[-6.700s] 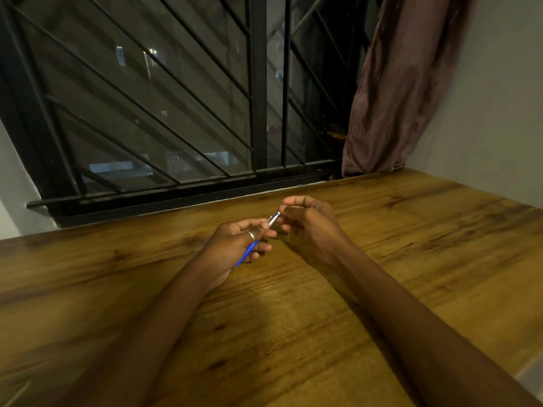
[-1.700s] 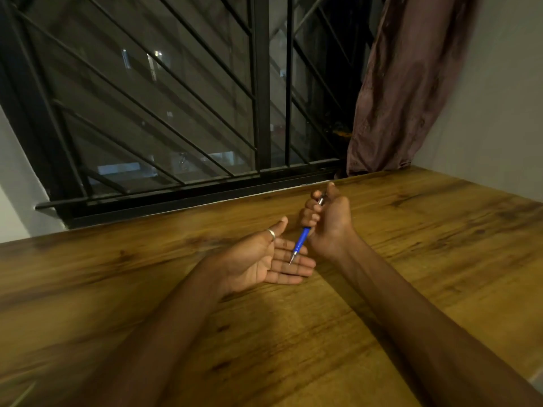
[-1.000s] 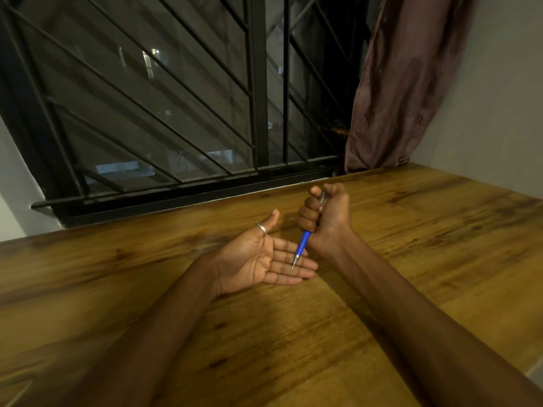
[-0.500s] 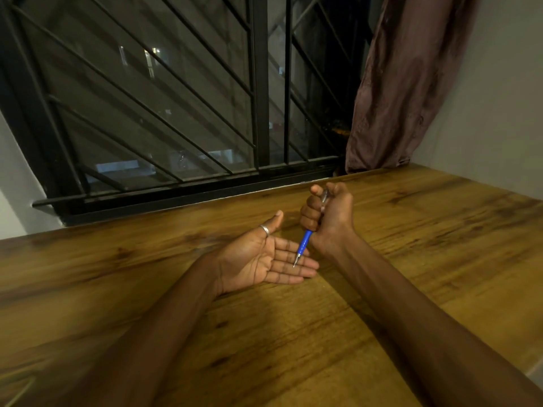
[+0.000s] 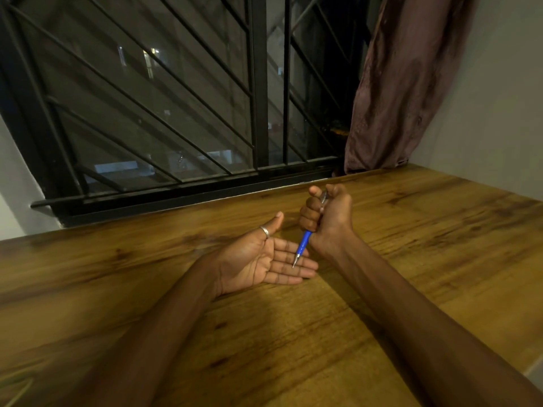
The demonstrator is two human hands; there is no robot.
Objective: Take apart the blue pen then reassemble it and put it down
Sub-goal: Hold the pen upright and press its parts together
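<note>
Wooden tabletop [image 5: 293, 333] by barred window: right hand [image 5: 329, 218] fists blue pen [image 5: 302, 245], seemingly whole; left hand [image 5: 264, 259] flat, empty; putting down remains.

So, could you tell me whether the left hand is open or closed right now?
Open: the left hand lies palm up with fingers spread flat, holding nothing, while the blue pen in the right hand points down at it.

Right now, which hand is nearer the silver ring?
Left. The silver ring sits on the thumb of the open left hand; the right hand, fisted around the blue pen, is off to its right.
</note>
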